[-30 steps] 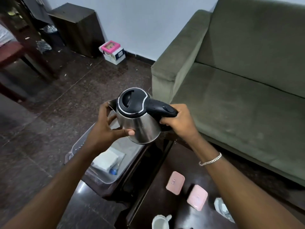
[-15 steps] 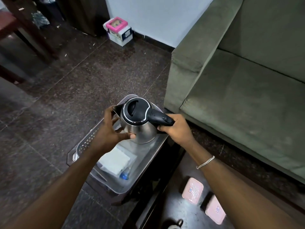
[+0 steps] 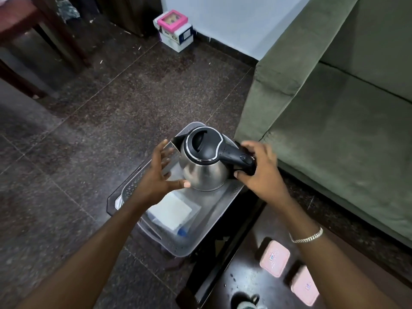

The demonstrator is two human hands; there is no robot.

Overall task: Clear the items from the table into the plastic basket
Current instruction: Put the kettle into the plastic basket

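A green sofa [image 3: 334,108] stands right; a pink-lidded box [image 3: 174,30] sits by the wall.

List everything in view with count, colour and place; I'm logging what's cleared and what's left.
kettle: 1, steel with black lid, upright in basket's far end
basket: 1, grey, on floor beside table
white packet: 1, in basket
pink containers: 2, on dark table
cup: 1, whitish, table's near edge
sofa: 1, green, right
boxes: stacked, pink on white, by wall
left hand: open, beside kettle
right hand: open, at handle
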